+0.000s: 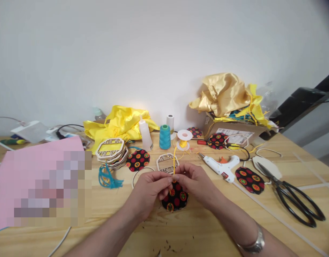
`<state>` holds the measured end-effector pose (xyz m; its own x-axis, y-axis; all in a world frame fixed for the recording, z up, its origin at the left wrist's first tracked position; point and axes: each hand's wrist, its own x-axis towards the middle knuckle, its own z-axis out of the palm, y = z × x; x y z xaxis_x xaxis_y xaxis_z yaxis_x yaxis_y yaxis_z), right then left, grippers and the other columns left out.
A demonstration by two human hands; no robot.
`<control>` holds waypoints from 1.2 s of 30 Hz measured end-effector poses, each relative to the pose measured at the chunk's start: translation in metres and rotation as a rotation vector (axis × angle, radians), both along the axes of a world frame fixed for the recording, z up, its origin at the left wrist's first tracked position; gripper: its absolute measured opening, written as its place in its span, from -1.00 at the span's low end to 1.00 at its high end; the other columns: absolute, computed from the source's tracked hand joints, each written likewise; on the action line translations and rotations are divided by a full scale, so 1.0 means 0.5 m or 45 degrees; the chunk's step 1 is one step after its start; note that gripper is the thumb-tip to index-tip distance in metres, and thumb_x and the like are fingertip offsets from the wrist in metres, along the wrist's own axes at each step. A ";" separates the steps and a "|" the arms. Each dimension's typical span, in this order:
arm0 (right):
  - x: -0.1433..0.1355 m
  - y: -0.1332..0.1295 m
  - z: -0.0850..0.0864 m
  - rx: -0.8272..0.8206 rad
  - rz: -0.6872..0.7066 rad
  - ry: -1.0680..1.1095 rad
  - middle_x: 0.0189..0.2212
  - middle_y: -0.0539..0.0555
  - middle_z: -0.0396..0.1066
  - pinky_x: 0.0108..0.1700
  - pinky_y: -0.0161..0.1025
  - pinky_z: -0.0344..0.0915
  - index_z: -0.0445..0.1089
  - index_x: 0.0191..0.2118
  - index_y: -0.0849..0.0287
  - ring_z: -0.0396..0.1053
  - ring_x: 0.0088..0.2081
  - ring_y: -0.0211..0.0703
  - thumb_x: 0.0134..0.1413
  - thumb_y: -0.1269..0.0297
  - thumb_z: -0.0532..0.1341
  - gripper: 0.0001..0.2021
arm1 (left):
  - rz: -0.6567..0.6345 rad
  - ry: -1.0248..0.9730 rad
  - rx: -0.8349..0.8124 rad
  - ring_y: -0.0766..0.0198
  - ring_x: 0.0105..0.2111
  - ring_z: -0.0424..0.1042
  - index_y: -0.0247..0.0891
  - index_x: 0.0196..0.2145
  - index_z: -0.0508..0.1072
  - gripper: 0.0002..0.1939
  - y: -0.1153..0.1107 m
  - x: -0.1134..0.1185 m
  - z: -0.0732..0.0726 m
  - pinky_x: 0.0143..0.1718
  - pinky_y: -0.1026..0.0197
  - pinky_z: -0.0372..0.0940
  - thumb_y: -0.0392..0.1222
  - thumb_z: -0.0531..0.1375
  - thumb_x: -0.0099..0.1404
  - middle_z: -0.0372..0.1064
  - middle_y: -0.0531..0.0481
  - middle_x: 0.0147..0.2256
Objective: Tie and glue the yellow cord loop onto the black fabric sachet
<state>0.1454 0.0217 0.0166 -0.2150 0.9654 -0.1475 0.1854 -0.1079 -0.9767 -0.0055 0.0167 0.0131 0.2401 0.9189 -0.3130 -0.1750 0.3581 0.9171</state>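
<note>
My left hand and my right hand meet at the middle of the table, both with fingertips pinched. Between them runs a yellow cord, which leads up to a white spool. Both hands grip this cord near its lower end. Right below the fingers lies a black fabric piece with red and green flower print, partly covered by my hands. Just beyond them, a wooden lattice frame rests on the table.
A white glue gun and black-handled scissors lie to the right. Stacked lattice frames, a teal tassel, a teal thread cone and a white bottle stand left and behind. A cardboard box holds fabric.
</note>
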 end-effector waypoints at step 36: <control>0.001 0.001 -0.008 0.134 0.005 -0.167 -0.59 -0.07 0.29 -0.44 -0.36 0.12 0.32 -0.52 0.20 0.19 -0.51 -0.31 -0.05 0.40 0.15 -0.91 | -0.036 0.065 0.028 0.47 -0.68 0.14 -0.35 -0.57 0.46 -0.84 -0.002 0.002 0.002 -0.67 0.39 0.01 -0.18 0.26 0.03 0.32 0.08 -0.65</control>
